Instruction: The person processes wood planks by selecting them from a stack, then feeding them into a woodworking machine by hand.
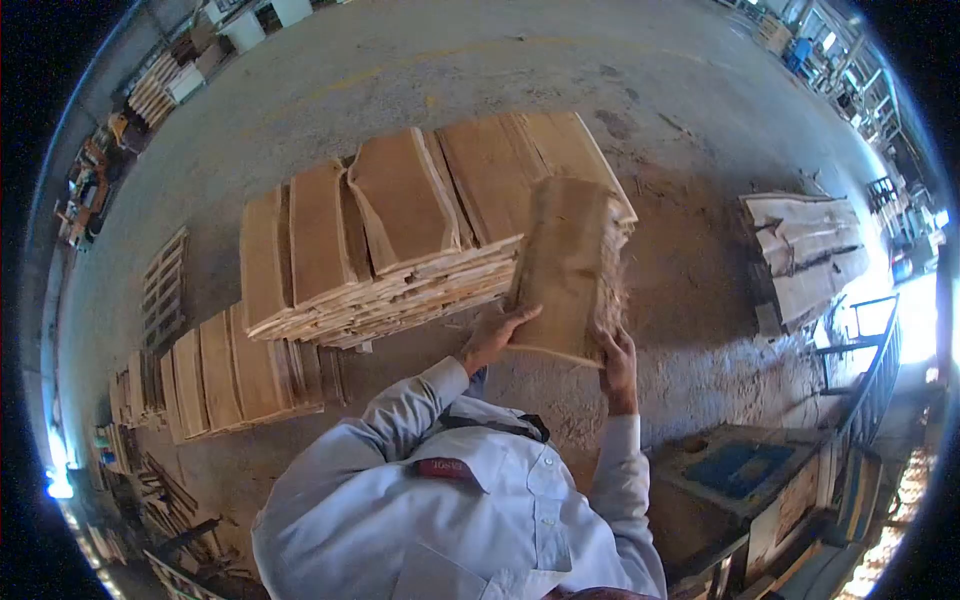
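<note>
Around board [565, 265] edges, hands [490, 335] [617, 368] seemingly curled

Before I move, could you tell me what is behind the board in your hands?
The near stack's right end and dusty floor show around the board; whatever it covers is hidden.

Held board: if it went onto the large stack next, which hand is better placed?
Probably the left hand: it grips the board on the side nearer the large stack, while the right hand holds the farther edge.

Open floor [690, 255] separates the large stack [400, 210] from the right-hand slabs [808, 245].
</note>
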Demonstrator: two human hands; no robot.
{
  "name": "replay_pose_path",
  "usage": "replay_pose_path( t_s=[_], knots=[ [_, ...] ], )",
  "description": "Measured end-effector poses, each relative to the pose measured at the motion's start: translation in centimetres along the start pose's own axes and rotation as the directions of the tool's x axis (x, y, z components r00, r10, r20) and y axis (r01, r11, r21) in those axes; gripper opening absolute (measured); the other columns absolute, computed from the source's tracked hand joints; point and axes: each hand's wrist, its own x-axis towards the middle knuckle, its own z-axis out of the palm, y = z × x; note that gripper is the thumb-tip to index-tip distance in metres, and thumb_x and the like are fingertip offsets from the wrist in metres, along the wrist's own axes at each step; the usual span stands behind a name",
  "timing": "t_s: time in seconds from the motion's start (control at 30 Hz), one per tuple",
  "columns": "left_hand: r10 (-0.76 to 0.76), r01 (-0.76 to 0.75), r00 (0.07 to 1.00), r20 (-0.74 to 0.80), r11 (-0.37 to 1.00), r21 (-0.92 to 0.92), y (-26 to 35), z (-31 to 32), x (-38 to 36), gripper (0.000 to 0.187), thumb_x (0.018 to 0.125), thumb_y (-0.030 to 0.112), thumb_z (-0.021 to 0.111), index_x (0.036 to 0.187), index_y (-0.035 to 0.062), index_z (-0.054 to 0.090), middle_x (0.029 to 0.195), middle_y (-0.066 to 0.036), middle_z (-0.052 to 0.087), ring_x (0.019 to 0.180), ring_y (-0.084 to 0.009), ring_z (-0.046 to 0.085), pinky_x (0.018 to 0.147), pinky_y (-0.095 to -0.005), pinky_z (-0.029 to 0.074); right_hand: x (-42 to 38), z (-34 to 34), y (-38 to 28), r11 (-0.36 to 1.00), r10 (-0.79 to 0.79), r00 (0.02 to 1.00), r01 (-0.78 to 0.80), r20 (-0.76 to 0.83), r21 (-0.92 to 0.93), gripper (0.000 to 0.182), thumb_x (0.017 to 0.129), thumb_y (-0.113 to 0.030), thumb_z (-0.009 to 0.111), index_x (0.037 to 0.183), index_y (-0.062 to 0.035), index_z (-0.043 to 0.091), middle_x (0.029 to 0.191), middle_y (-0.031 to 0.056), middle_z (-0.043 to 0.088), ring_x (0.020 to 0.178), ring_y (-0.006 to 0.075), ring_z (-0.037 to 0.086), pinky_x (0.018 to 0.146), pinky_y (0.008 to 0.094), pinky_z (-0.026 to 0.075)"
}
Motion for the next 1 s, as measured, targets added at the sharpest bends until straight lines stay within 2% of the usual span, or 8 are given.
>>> replay_pose_path(
  t_s=[0.2, 0.27, 0.33, 0.43, 0.53, 0.63, 0.73, 1.0],
  knots=[
    [0.085, -0.109, 0.944, -0.319, 0.992, -0.060, -2.8, -11.8, 14.6, 0.053, 0.087, 0.034, 0.081, 0.119, -0.0045, 0.065, 0.112, -0.012, 0.071, 0.098, -0.0202, 0.068, 0.087, -0.0359, 0.054, 23.2, 4.9, 5.2, 0.999, -0.010, 0.964, -0.004, 0.267, 0.053, 0.037, 0.096, -0.008, 0.064, 0.132, 0.0010, 0.061, 0.122, 0.0096, 0.067, 0.105, 0.0175, 0.065, 0.094, 0.0290, 0.050],
    [0.060, -0.116, 0.917, -0.394, 0.986, -0.118, -3.0, -14.1, 17.2, 0.053, 0.086, 0.035, 0.081, 0.118, -0.0042, 0.066, 0.111, -0.012, 0.071, 0.097, -0.0214, 0.068, 0.086, -0.0367, 0.054, 28.8, 5.2, 4.7, -0.019, -0.325, 0.623, 0.748, 0.711, -0.664, 0.036, 0.092, -0.006, 0.067, 0.128, -0.0083, 0.067, 0.126, 0.0144, 0.066, 0.116, 0.0230, 0.062, 0.099, 0.0333, 0.049],
    [0.063, -0.162, 0.905, -0.421, 0.966, -0.204, -1.5, -15.4, 19.3, 0.055, 0.085, 0.038, 0.081, 0.117, -0.0041, 0.067, 0.110, -0.013, 0.072, 0.096, -0.0232, 0.068, 0.086, -0.0378, 0.054, 36.2, 4.0, 9.1, 0.591, -0.115, 0.839, 0.487, 0.531, -0.643, 0.034, 0.091, -0.007, 0.067, 0.125, -0.0105, 0.069, 0.127, 0.0129, 0.065, 0.117, 0.0232, 0.061, 0.098, 0.0332, 0.050],
    [0.216, -0.182, 0.821, -0.529, 0.976, 0.116, -4.1, -18.2, 24.1, 0.055, 0.089, 0.043, 0.077, 0.115, -0.0042, 0.067, 0.110, -0.015, 0.072, 0.095, -0.0268, 0.068, 0.084, -0.0427, 0.054, 38.3, 7.6, 8.0, 0.575, -0.240, 0.746, 0.625, 0.622, -0.528, 0.034, 0.094, -0.013, 0.068, 0.126, -0.0033, 0.066, 0.120, 0.0082, 0.067, 0.109, 0.0182, 0.064, 0.089, 0.0289, 0.053],
    [0.306, -0.132, 0.894, -0.328, 0.878, 0.460, -4.8, -21.3, 26.1, 0.056, 0.092, 0.047, 0.072, 0.112, -0.0042, 0.067, 0.110, -0.018, 0.072, 0.094, -0.0336, 0.068, 0.083, -0.0479, 0.054, 39.1, 9.1, 6.6, 0.969, 0.224, 0.896, -0.164, 0.383, -0.182, 0.046, 0.089, -0.019, 0.076, 0.130, -0.0021, 0.063, 0.123, 0.0067, 0.066, 0.110, 0.0202, 0.064, 0.092, 0.0317, 0.052],
    [0.335, -0.056, 0.911, -0.243, 0.681, 0.731, -4.3, -21.5, 23.9, 0.066, 0.087, 0.049, 0.073, 0.122, -0.0052, 0.060, 0.121, -0.024, 0.064, 0.098, -0.0417, 0.065, 0.086, -0.0534, 0.052, 38.6, 11.1, 3.9, 0.850, 0.262, 0.929, -0.092, 0.263, -0.519, 0.041, 0.087, -0.015, 0.076, 0.125, -0.0034, 0.065, 0.134, 0.0157, 0.058, 0.123, 0.0308, 0.060, 0.096, 0.0396, 0.055],
    [0.320, -0.025, 0.940, -0.122, 0.420, 0.907, -2.2, -20.4, 21.1, 0.078, 0.083, 0.050, 0.075, 0.132, -0.0057, 0.053, 0.132, -0.029, 0.055, 0.105, -0.0485, 0.061, 0.090, -0.0584, 0.050, 38.2, 9.8, 5.2, 0.251, -0.369, 0.861, 0.455, 0.350, -0.854, 0.049, 0.086, -0.027, 0.080, 0.125, -0.0018, 0.064, 0.123, 0.0173, 0.065, 0.113, 0.0346, 0.064, 0.091, 0.0418, 0.054],
    [0.318, -0.272, 0.916, 0.247, 0.038, 0.961, 1.4, -15.2, 21.7, 0.105, 0.071, 0.046, 0.085, 0.151, 0.0015, 0.035, 0.157, -0.025, 0.032, 0.148, -0.0460, 0.025, 0.120, -0.0614, 0.023, 33.0, 7.9, 10.9, 0.476, -0.182, 0.982, 0.126, 0.043, -0.870, 0.055, 0.082, -0.032, 0.081, 0.127, -0.0052, 0.065, 0.123, 0.0190, 0.064, 0.114, 0.0374, 0.061, 0.096, 0.0440, 0.050]
  ],
)
